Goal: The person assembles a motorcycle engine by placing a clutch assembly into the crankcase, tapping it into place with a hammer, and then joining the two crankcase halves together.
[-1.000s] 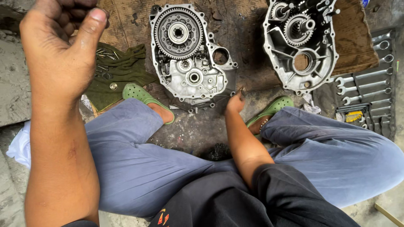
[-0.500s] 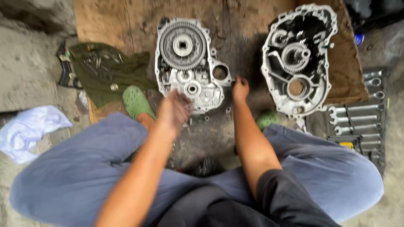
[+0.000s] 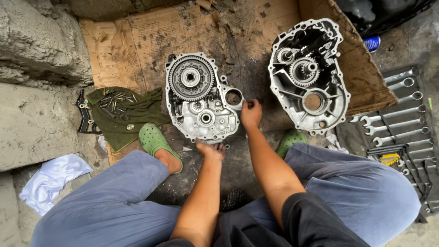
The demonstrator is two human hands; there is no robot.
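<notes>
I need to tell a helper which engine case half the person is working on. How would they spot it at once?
On the brown cardboard sheet lie two grey metal case halves. Take the left case half, touched by both hands. Unlike the right case half, it carries one big toothed ring gear on top.

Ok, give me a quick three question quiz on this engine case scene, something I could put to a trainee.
1. True or false: the right hand rests at the right edge of the left engine case half.
2. Where is the left hand? A) on the spanners B) at the bottom edge of the left engine case half C) on the white rag
3. Fill in: the loose bolts lie on a ____ cloth.

Key: 1 true; 2 B; 3 green.
</notes>
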